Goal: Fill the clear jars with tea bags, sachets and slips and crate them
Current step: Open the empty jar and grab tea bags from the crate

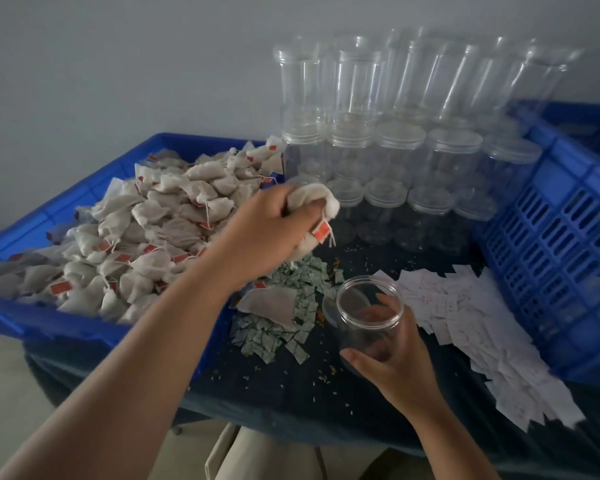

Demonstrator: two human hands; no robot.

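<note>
Jar (369, 308), lid off, tilts in your right hand (395, 362) — fingers wrapped round it, btw green sachets (278, 327) and white slips (471, 327) on the bench (291, 393). Your left hand (271, 230) clamps its fingers on a bunch of tea bags (312, 199) above the sachets.

A plain, pale grey wall (118, 64) stood behind the table (326, 382). A dark navy cloth (284, 422) covered the table and hung in folds over its near edge. Pale beige floor (7, 375) showed at the lower left. The light was dim and even, with soft shadows.
</note>
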